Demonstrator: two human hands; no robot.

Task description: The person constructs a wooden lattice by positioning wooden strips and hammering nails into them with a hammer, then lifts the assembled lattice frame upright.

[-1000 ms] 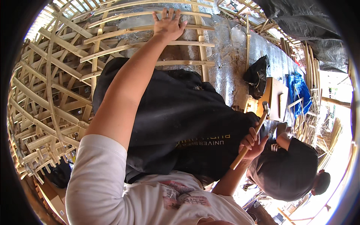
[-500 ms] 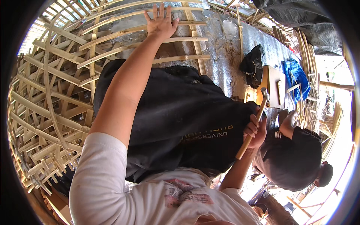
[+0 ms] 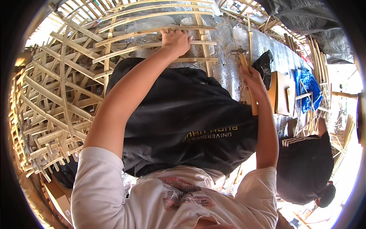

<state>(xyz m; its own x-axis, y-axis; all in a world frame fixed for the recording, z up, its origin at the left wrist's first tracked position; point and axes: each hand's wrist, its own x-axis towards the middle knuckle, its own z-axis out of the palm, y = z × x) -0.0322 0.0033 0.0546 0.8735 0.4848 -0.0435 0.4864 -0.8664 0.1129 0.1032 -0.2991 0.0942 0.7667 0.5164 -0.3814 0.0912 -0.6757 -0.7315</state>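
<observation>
My left hand (image 3: 176, 42) reaches out to a lattice frame of pale bamboo slats, its fingers bent over one long cross slat (image 3: 133, 36). My right hand (image 3: 252, 81) is closed around the wooden handle of a hammer (image 3: 244, 61), raised to the right of the frame. The hammer's metal head is at the upper end, and the handle's butt hangs down past my wrist. An upright slat (image 3: 204, 45) crosses under the long slats near their right ends. Black cloth (image 3: 183, 110) covers my lap below the frame.
Woven bamboo lattice (image 3: 57, 91) fills the left side. A silvery sheet (image 3: 225, 72) lies under the frame. To the right are a black plastic bag (image 3: 265, 66), a cardboard box (image 3: 282, 93) and a blue plastic bag (image 3: 308, 89). Another person (image 3: 305, 168) in dark clothes sits close by on the right.
My left hand has gone from spread flat to bent over a slat, slightly nearer me. My right hand has carried the hammer forward and a little left, toward the frame. The view has shifted slightly.
</observation>
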